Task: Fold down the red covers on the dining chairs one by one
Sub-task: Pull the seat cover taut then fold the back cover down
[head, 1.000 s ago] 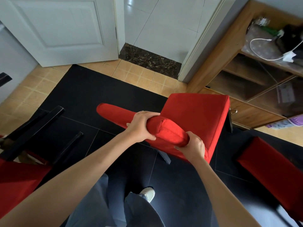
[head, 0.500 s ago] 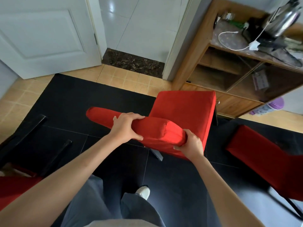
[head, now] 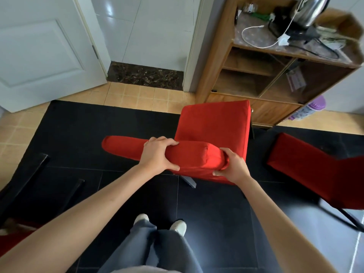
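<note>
We grip the top of the chair back [head: 189, 156] with both hands: our left hand [head: 157, 154] wraps over it, our right hand [head: 232, 164] clasps its right end. Left of our left hand, the rest of the back rail runs outward. Beyond the grip lies the seat [head: 214, 123], and beyond the seat stands the cabinet [head: 212, 66], with a kettle [head: 311, 10] and a cable [head: 256, 36] on its top. Far left beyond the grip is the door [head: 43, 46]. Right of the grip, apart from it, sits a second chair [head: 315, 170]. Left of the grip, well apart, lie chair legs [head: 25, 174]. Below the grip, nearest us, our shoes [head: 178, 227] rest on the mat [head: 78, 125].
</note>
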